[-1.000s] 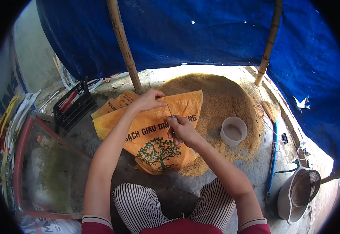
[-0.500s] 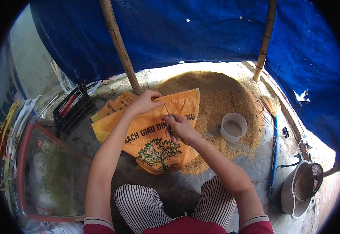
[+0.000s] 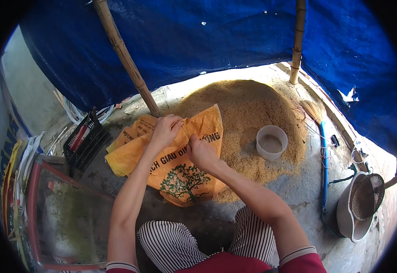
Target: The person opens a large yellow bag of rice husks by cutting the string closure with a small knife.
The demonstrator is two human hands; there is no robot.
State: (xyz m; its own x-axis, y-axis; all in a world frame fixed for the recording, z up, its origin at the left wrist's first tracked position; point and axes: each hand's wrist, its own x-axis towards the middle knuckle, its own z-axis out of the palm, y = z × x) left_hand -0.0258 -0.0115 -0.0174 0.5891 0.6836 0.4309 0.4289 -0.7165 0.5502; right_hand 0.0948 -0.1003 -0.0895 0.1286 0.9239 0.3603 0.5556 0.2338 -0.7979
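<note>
An orange printed sack [image 3: 184, 182] with a green tree picture lies in front of my knees. My left hand [image 3: 165, 132] is closed on its upper edge, pinching the fabric. Just to the right and slightly lower, my right hand [image 3: 201, 152] is closed over the lettering; a thin strand runs up from it toward the sack's edge near my left fingers. Whatever else the right fingers hold is hidden under the hand. Behind the sack spreads a pile of yellow-brown grain [image 3: 244, 104], with a white tub [image 3: 271, 142] resting on it.
A black rack [image 3: 87, 141] and a red-framed screen [image 3: 34, 204] stand at left, beside stacked sacks [image 3: 12, 182]. At right are a broom with a blue handle [image 3: 324, 168] and a pale basin [image 3: 346, 214] with a sieve [image 3: 366, 195]. Bamboo poles [image 3: 125, 54] stand before a blue tarp [image 3: 207, 36].
My right hand has moved up and turned palm down, closer to my left hand. The view has shifted slightly. My left hand still pinches the sack's edge.
</note>
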